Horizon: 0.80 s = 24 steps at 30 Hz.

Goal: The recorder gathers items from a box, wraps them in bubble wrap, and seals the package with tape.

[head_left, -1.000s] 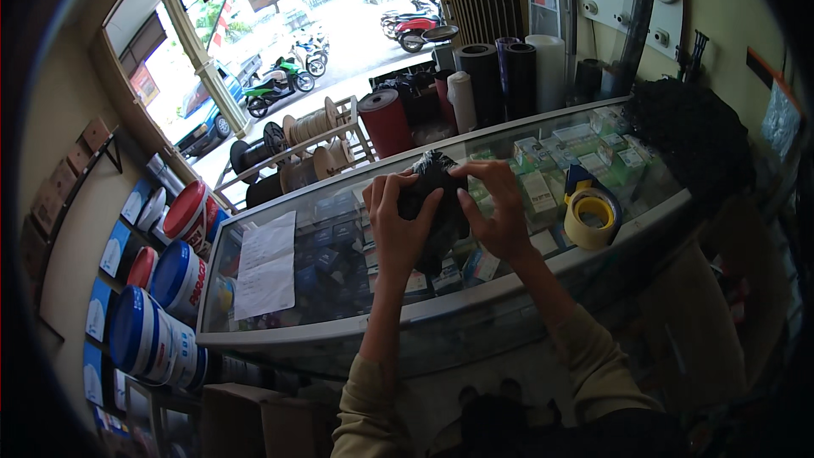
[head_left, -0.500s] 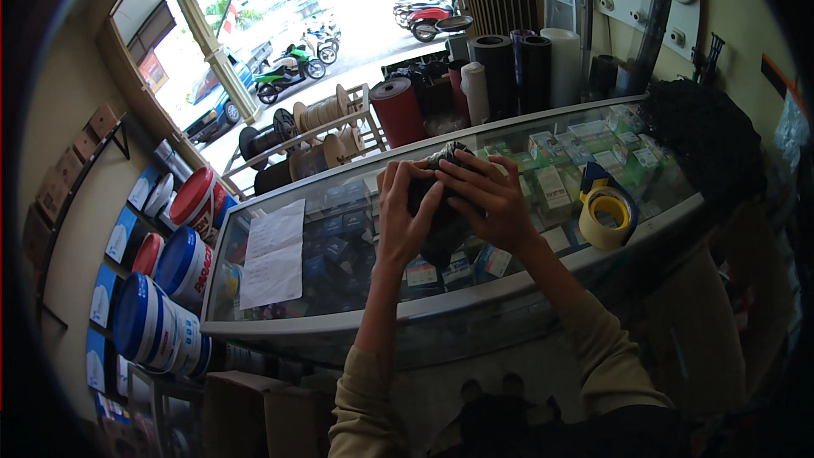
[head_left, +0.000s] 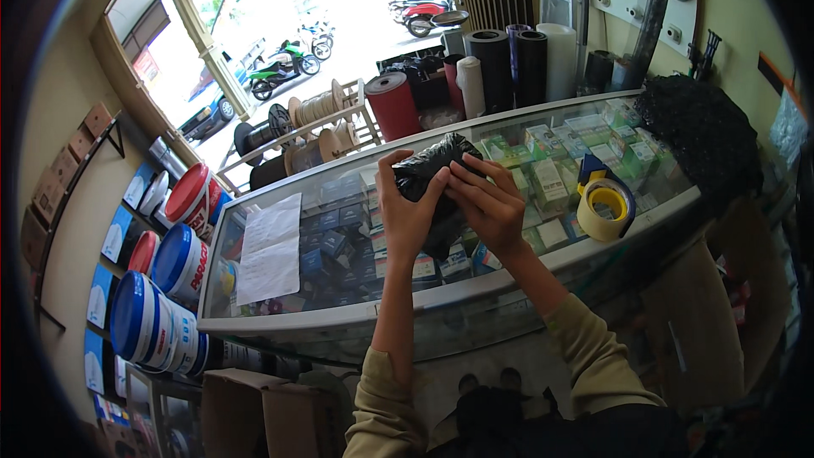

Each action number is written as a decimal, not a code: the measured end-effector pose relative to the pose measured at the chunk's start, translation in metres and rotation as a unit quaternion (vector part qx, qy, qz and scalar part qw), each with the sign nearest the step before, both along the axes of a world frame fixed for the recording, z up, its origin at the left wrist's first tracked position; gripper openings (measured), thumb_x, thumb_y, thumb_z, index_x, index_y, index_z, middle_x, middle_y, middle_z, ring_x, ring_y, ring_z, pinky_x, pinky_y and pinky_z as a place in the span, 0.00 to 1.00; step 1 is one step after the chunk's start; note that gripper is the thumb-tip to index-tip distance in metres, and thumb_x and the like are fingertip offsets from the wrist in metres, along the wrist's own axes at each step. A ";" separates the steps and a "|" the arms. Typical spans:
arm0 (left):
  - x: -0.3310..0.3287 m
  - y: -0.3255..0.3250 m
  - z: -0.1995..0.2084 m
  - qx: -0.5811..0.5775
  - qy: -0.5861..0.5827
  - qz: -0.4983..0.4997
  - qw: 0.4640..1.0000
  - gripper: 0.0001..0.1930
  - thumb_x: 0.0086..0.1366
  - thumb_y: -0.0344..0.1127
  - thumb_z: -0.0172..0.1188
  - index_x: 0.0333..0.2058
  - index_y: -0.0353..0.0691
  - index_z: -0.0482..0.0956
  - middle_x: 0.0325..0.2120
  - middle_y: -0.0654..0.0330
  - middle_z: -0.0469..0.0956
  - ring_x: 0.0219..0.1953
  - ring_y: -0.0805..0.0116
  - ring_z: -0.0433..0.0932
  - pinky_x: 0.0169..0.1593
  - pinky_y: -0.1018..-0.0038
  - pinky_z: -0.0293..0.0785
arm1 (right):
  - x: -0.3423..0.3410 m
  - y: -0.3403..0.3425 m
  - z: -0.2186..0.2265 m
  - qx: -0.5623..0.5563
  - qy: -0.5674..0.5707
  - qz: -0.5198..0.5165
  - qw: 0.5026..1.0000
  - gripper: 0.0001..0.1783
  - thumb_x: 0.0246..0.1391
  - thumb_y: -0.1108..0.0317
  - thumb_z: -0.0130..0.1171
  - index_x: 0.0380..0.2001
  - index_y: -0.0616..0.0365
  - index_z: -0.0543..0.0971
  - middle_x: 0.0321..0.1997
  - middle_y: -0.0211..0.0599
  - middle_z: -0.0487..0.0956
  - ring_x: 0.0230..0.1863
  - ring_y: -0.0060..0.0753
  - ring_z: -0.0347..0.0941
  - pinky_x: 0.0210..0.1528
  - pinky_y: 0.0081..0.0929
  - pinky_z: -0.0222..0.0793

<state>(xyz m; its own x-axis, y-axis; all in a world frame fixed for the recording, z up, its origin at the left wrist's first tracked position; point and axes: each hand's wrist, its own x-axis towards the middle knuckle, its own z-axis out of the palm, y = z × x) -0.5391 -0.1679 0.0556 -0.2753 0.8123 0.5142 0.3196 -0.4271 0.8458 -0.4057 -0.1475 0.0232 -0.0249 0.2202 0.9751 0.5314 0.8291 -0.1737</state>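
A bundle wrapped in shiny black plastic [head_left: 434, 165] is held between both hands above the glass display counter [head_left: 339, 320]. My left hand [head_left: 405, 208] grips its left side, with the thumb lying across the near face. Against its right side, my right hand [head_left: 492, 203] presses with bent fingers, the thumb close to the left one. A loose tail of the plastic hangs below the hands. What the plastic wraps is hidden. To the right of my right hand, a tape dispenser [head_left: 604, 203] with a cream roll rests on the counter.
White paper sheets [head_left: 270, 250] lie on the counter's left part. A heap of black plastic [head_left: 699, 136] covers its right end. Small boxes [head_left: 549, 182] fill the case under the glass. Paint buckets [head_left: 157, 322] stand at left; rolls [head_left: 487, 68] and cable spools [head_left: 318, 106] stand beyond.
My fingers have shifted off the top of the bundle and down its sides, so more of its shiny upper face shows. The view has brightened slightly.
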 end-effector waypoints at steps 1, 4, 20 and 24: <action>0.001 -0.001 0.002 0.000 -0.002 -0.004 1.000 0.25 0.51 0.43 0.68 0.45 0.41 0.69 0.38 0.53 0.67 0.42 0.59 0.72 0.47 0.66 0.67 | 0.002 0.001 -0.001 -0.008 0.002 0.030 1.000 0.12 0.43 0.71 0.65 0.36 0.55 0.82 0.45 0.31 0.80 0.56 0.34 0.70 0.56 0.36 0.66; 0.001 -0.004 0.006 -0.021 0.039 -0.004 0.999 0.22 0.51 0.42 0.68 0.43 0.41 0.73 0.38 0.54 0.67 0.42 0.61 0.71 0.46 0.69 0.69 | 0.014 -0.012 0.006 -0.079 -0.049 0.068 0.993 0.16 0.44 0.74 0.63 0.40 0.55 0.81 0.50 0.35 0.77 0.61 0.37 0.66 0.60 0.39 0.64; -0.006 -0.004 0.007 0.013 0.078 0.000 0.997 0.22 0.47 0.39 0.71 0.40 0.40 0.74 0.41 0.53 0.66 0.41 0.58 0.72 0.46 0.66 0.70 | 0.120 -0.065 -0.009 -0.167 -0.157 -0.207 0.951 0.19 0.41 0.67 0.66 0.41 0.52 0.79 0.44 0.38 0.77 0.51 0.42 0.70 0.54 0.38 0.62; -0.008 -0.003 0.005 0.021 0.071 -0.005 0.997 0.23 0.47 0.39 0.71 0.41 0.40 0.74 0.41 0.54 0.65 0.41 0.60 0.72 0.46 0.66 0.71 | 0.141 -0.073 -0.022 -0.275 -0.099 -0.301 0.908 0.40 0.37 0.64 0.70 0.56 0.48 0.65 0.37 0.41 0.75 0.44 0.44 0.70 0.54 0.40 0.58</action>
